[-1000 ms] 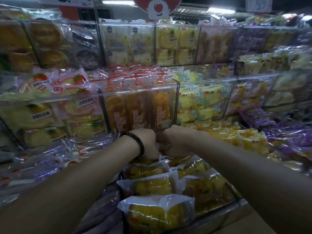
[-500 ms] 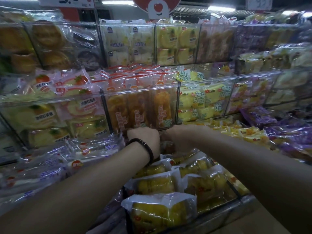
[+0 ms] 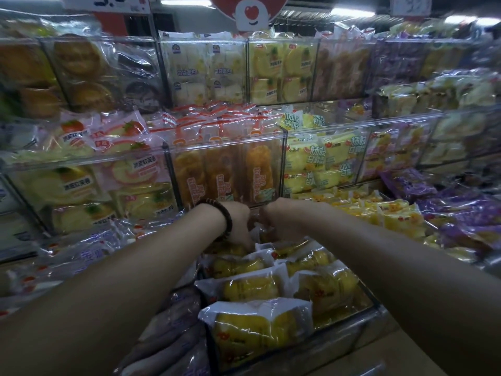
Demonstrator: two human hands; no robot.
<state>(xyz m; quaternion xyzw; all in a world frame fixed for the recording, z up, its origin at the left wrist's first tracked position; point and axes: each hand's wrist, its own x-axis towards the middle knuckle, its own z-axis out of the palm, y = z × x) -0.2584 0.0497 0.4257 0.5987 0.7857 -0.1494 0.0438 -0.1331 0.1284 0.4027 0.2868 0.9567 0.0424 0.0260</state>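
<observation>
"Two hands: do the left hand (image 3: 238,223) and right hand (image 3: 279,221) grip anything?"
"Cannot tell: fingers hidden among the yellow cake packets (image 3: 244,287), lying beneath and around them."

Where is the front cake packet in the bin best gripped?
Pinch the front packet by its white top seam, coming from above. It stands on edge between the bin's front wall and the packet behind, so probably only the top is free.

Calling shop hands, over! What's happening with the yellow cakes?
Left hand, right hand both down among yellow cake packets. Fingers hidden, grip unclear. Orange bread packs close behind.
</observation>
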